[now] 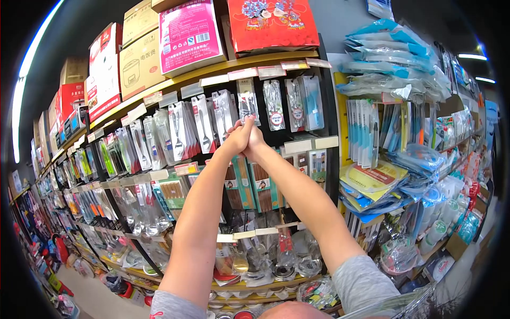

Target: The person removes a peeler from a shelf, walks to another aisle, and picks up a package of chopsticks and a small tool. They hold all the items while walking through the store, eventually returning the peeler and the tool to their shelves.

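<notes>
Both arms reach forward to the rack, and my hands meet at the lower end of a clear hanging packet [246, 94] with a pale header. What is inside it looks silvery; its exact kind is hard to make out. My left hand [239, 138] is closed, fingers curled at the packet's bottom. Pressed against it, my right hand [256, 137] is closed too, its fingers partly hidden. Just right of them hangs another clear packet [274, 105] with a round red-and-white label. Packed forks [204, 125] hang to the left, and boxed chopsticks [264, 184] sit below my wrists.
Cartons, including a pink box [190, 36] and a red box [272, 25], stand on the top shelf. Stacked blue-and-clear plastic packs [393, 58] bulge out at right. Lower shelves [255, 233] hold bagged kitchenware. An aisle floor [79, 287] shows at lower left.
</notes>
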Available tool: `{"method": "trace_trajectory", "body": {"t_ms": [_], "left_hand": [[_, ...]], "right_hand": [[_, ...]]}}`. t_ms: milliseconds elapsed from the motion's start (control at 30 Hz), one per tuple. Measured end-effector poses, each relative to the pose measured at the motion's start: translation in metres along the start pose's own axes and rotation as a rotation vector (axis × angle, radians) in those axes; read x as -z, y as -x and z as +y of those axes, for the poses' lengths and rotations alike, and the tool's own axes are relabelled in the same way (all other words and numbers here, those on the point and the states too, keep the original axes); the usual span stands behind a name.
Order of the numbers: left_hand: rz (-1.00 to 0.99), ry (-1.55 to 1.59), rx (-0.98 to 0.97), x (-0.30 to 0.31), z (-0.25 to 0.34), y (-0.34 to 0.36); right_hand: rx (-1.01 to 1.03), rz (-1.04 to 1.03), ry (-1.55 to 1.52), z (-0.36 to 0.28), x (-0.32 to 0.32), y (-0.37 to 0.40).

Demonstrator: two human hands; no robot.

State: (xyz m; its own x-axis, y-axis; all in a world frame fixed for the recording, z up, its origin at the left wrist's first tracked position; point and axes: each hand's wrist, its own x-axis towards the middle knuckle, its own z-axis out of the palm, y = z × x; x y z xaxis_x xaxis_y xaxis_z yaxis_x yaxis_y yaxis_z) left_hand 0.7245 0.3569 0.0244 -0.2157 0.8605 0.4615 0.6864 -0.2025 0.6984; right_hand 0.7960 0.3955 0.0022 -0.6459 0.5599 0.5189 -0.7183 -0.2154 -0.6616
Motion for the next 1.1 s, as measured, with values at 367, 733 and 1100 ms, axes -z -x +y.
{"method": "trace_trajectory", "body": {"t_ms": [367, 733, 1100], "left_hand": [[0.096, 0.004, -0.034, -0.006, -0.043, -0.031], [0.193, -0.075, -0.084, -0.010, -0.021, -0.006], [0.378, -0.354, -0.243, 0.012, -0.060, -0.023]], "right_hand": [[-0.023, -0.049, 0.002, 0.013, 0.016, -0.017], [0.021, -0.019, 0.071, 0.010, 0.017, -0.013], [0.054, -0.043, 0.076, 0.026, -0.003, -0.016]]}}
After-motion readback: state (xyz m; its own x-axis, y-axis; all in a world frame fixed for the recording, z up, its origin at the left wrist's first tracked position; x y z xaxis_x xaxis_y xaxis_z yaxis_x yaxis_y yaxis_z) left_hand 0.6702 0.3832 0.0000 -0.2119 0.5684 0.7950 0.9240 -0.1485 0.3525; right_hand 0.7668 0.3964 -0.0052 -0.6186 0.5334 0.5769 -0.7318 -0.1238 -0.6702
